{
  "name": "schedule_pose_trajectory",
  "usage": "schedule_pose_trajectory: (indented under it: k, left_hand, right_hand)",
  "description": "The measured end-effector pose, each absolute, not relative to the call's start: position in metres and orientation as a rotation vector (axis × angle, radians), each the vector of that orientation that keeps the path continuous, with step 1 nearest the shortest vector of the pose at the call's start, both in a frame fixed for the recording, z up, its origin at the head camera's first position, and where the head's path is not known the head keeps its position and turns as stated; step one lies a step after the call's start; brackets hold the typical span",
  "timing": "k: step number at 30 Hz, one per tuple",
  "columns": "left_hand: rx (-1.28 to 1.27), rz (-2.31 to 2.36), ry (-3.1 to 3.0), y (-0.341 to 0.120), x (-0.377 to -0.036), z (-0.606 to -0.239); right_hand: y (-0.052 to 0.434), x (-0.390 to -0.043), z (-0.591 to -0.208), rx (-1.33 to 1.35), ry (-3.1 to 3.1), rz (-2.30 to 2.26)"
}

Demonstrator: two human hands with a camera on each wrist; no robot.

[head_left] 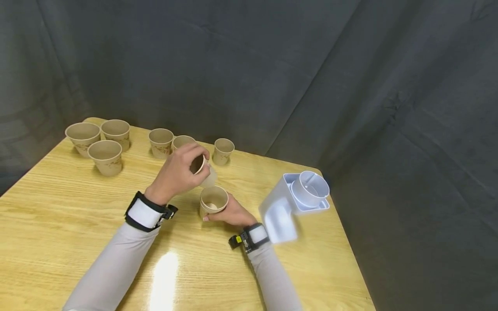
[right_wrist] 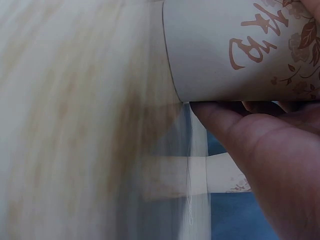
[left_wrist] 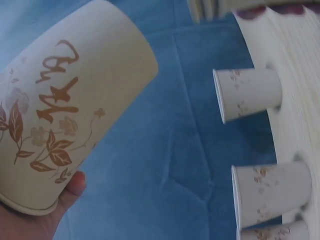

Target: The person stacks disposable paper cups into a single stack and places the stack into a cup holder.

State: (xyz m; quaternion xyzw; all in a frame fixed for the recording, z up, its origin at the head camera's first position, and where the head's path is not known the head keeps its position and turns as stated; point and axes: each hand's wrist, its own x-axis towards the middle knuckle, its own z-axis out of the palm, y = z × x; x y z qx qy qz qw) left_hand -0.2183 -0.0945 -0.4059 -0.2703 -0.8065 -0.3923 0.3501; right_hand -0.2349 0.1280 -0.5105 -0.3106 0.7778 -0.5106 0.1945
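Note:
My left hand [head_left: 179, 170] holds a tan paper cup [head_left: 197, 164] tilted above another cup. Brown flowers and lettering show on this tilted paper cup [left_wrist: 75, 100] in the left wrist view. Beside it, a pale translucent patch [head_left: 210, 178] is too blurred to identify. My right hand [head_left: 233, 211] grips a paper cup [head_left: 214, 199] low over the table, standing upright with its mouth up. A second rim line shows just below its top, as if two cups are nested. In the right wrist view, the fingers and thumb lie along the printed cup wall [right_wrist: 225, 55].
Several paper cups stand at the back left, among them a wide one [head_left: 82, 134], a nearer one [head_left: 106, 157] and one [head_left: 161, 142] farther right. A lone cup [head_left: 223, 151] stands behind my hands. At right, a white plastic container [head_left: 278, 211] bears a round cylinder [head_left: 310, 188].

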Motion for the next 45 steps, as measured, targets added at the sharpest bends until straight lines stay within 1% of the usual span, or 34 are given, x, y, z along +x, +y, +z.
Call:
schedule_pose_trajectory:
  k: [8,21,37,45]
  left_hand:
    - [-0.806,-1.000,-2.194,-0.077,-0.212,-0.408]
    - [-0.883,-0.863,-2.318,-0.065,-0.215,-0.421]
    - [-0.970,-0.828,-2.241,-0.049,-0.219,-0.445]
    - [-0.953,-0.868,-2.149,-0.046,-0.221,-0.458]
  right_hand:
    - [0.129,-0.236,-0.512,-0.885,2.157,-1.405]
    - [0.129,-0.236,-0.510,-0.887,2.174,-1.386]
    - [0.129,-0.241,-0.508,-0.887,2.208,-1.333]
    - [0.129,-0.240,-0.506,-0.946,2.222,-1.354]
